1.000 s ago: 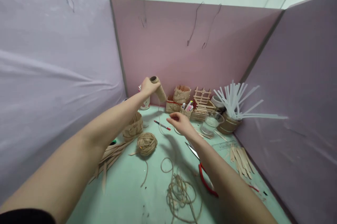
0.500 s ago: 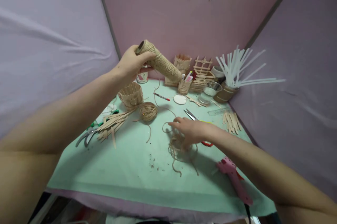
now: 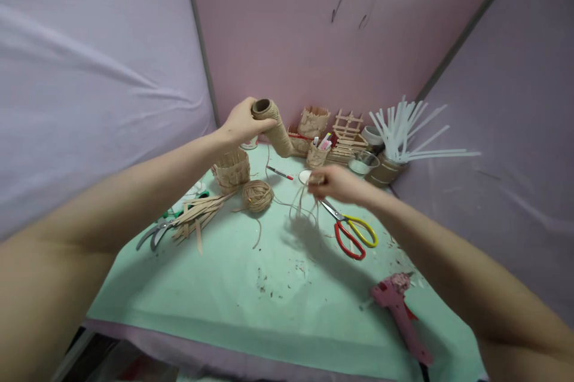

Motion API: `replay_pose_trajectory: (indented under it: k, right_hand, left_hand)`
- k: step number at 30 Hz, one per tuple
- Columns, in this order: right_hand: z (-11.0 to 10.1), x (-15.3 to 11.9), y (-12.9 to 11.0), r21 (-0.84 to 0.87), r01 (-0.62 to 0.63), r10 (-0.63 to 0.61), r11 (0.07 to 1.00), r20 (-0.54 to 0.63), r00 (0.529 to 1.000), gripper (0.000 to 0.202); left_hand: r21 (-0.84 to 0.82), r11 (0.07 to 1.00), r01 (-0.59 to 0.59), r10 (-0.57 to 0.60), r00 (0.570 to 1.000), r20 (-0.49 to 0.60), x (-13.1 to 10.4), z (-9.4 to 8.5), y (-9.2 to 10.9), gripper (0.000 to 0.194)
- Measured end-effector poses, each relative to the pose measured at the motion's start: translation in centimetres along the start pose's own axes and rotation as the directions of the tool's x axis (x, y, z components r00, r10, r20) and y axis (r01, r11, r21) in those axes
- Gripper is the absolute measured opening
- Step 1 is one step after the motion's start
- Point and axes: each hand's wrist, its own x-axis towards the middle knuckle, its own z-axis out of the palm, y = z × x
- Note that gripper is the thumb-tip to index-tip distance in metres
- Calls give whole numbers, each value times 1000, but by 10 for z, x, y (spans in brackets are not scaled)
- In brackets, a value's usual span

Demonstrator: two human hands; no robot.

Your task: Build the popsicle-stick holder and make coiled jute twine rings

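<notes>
My left hand (image 3: 246,121) grips the top end of a twine-wound tube (image 3: 277,134), tilted above the back of the table. Closed around a loose bundle of twine (image 3: 314,193), my right hand (image 3: 329,183) is raised over the middle; loose ends dangle below the fingers, which are blurred. A strand of twine runs across the cloth between the tube and the bundle. Beside it lies a ball of twine (image 3: 258,196). Scissors with red and yellow handles (image 3: 345,229) lie just below my right hand.
Wooden strips (image 3: 201,211) and pruning shears (image 3: 155,234) lie at left, near a wooden basket (image 3: 231,170). A pink glue gun (image 3: 401,313) is at front right. Behind stand a pen cup (image 3: 317,155), small wooden pieces and a jar of white sticks (image 3: 386,170).
My right hand has lifted the twine bundle off the table and moved back, uncovering the scissors. The tube in my left hand has swung more upright.
</notes>
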Motion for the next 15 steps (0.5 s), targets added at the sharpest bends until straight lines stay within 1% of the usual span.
replay_pose_trajectory:
  k: [1, 2, 3, 4, 6, 8, 10, 12, 15]
  right_hand:
    - [-19, 11, -2, 104, 39, -27, 994, -114, 993, 8]
    - [-38, 22, -4, 212, 96, -41, 972, -249, 968, 11]
    - [-56, 34, -8, 294, 155, -44, 943, -353, 934, 13]
    - [-73, 46, -11, 347, 215, -36, 913, -457, 889, 14]
    - [-102, 69, -21, 393, 323, -35, 861, -587, 809, 16]
    - [-123, 91, -30, 410, 397, -40, 821, -651, 758, 17]
    - [-136, 110, -38, 426, 435, -31, 794, -685, 728, 18]
    - [-141, 126, -43, 451, 443, -4, 775, -697, 717, 19]
    - [-137, 139, -45, 516, 412, 57, 751, -672, 739, 21]
  left_hand:
    - [64, 998, -27, 27, 1000, 10, 3, 0, -2, 42]
    - [121, 991, -52, 50, 999, 16, 7, 1, -4, 41]
    - [173, 982, -70, 67, 997, 21, 12, 2, -5, 40]
    - [224, 971, -83, 79, 997, 25, 18, 3, -7, 40]
    - [306, 948, -92, 87, 996, 31, 30, 6, -11, 38]
    - [353, 931, -89, 84, 996, 29, 45, 9, -15, 38]
    - [387, 918, -83, 77, 997, 32, 59, 12, -21, 38]
    - [415, 908, -62, 67, 998, 4, 73, 16, -31, 37]
    - [424, 905, 21, -10, 1000, -27, 88, 26, -50, 37]
